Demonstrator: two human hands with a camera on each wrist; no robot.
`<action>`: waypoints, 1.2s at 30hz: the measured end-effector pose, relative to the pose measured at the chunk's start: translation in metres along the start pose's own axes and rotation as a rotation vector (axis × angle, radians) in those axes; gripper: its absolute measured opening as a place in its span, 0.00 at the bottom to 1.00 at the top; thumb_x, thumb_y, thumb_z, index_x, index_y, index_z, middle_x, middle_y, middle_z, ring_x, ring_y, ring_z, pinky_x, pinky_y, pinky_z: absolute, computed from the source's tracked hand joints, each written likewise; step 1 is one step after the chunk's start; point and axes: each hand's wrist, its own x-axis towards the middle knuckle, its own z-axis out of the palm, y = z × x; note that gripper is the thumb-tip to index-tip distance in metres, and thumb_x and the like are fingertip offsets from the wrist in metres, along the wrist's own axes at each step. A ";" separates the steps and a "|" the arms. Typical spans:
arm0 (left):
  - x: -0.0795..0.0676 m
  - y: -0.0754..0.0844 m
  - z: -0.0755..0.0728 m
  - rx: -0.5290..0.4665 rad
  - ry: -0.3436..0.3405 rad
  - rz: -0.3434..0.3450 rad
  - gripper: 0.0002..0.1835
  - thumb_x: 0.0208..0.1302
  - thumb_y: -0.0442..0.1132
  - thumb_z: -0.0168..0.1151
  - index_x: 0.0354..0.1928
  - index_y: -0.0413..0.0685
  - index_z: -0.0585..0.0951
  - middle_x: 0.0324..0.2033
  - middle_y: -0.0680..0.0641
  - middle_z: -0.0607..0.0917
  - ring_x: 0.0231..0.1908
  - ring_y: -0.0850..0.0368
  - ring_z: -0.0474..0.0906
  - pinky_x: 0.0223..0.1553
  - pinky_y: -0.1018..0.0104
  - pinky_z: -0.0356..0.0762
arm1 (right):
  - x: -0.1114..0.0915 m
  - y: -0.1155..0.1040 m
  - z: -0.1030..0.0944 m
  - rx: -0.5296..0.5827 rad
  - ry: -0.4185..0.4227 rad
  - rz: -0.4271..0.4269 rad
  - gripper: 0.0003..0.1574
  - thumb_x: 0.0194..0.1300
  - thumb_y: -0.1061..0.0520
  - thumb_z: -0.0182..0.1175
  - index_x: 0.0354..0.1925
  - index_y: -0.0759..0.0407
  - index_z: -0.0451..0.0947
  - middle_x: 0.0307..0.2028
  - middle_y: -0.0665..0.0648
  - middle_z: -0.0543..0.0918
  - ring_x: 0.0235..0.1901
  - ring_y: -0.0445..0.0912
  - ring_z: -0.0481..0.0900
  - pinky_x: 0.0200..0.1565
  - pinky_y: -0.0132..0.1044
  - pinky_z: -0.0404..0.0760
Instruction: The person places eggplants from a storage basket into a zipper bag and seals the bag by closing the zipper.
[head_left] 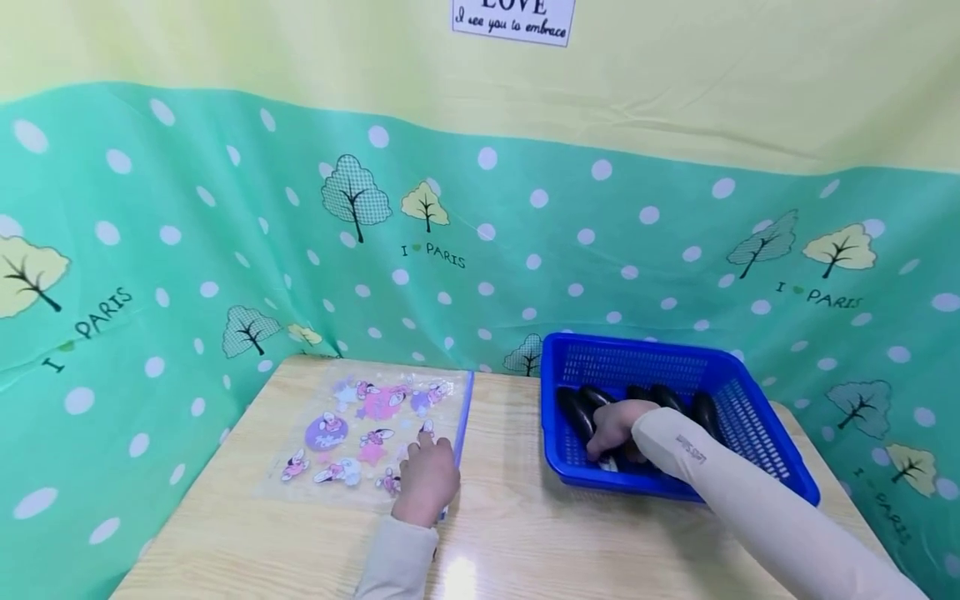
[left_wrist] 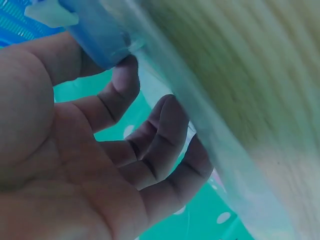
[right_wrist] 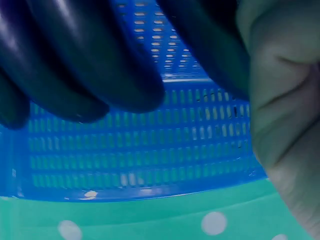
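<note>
Eggplants (head_left: 707,415) in blue plastic basket (head_left: 550,425), with printed zip bag (head_left: 382,402)

Basket: perforated sides, on the right of the wooden bench (head_left: 506,467); several dark eggplants inside.
Right hand (head_left: 618,423): in the basket, thumb and fingers curled round an eggplant near its left side.
Zip bag: transparent, cartoon prints, flat on the bench's left.
Left hand (head_left: 429,482): at the bag's blue zip edge, fingers bent and touching; whether they pinch, cannot tell.
Backdrop: green dotted cloth (head_left: 420,308).
</note>
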 end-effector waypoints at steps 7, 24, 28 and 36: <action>-0.002 -0.006 -0.003 0.007 0.067 0.051 0.12 0.56 0.29 0.68 0.40 0.27 0.79 0.39 0.32 0.78 0.35 0.38 0.76 0.32 0.45 0.81 | -0.020 0.015 -0.029 0.193 0.066 -0.069 0.16 0.67 0.51 0.57 0.28 0.62 0.74 0.17 0.58 0.80 0.16 0.50 0.81 0.19 0.41 0.81; -0.016 -0.015 -0.006 0.072 0.043 0.199 0.14 0.52 0.22 0.66 0.43 0.28 0.80 0.36 0.36 0.77 0.35 0.41 0.75 0.32 0.46 0.81 | -0.107 -0.024 0.027 0.681 0.576 -0.435 0.20 0.77 0.47 0.56 0.53 0.62 0.76 0.24 0.57 0.75 0.17 0.46 0.71 0.17 0.38 0.72; -0.016 -0.019 -0.019 0.080 0.027 0.193 0.14 0.55 0.26 0.67 0.44 0.28 0.79 0.39 0.38 0.77 0.38 0.42 0.72 0.37 0.45 0.77 | -0.106 -0.062 0.075 0.687 0.605 -0.535 0.19 0.68 0.55 0.66 0.55 0.56 0.77 0.28 0.53 0.79 0.16 0.41 0.71 0.16 0.33 0.71; -0.024 -0.022 -0.038 0.005 -0.027 0.242 0.15 0.69 0.39 0.63 0.43 0.28 0.77 0.34 0.41 0.74 0.34 0.44 0.70 0.36 0.47 0.76 | -0.073 -0.116 0.128 0.423 0.858 -0.570 0.22 0.66 0.56 0.68 0.57 0.58 0.78 0.41 0.53 0.82 0.36 0.44 0.79 0.35 0.40 0.78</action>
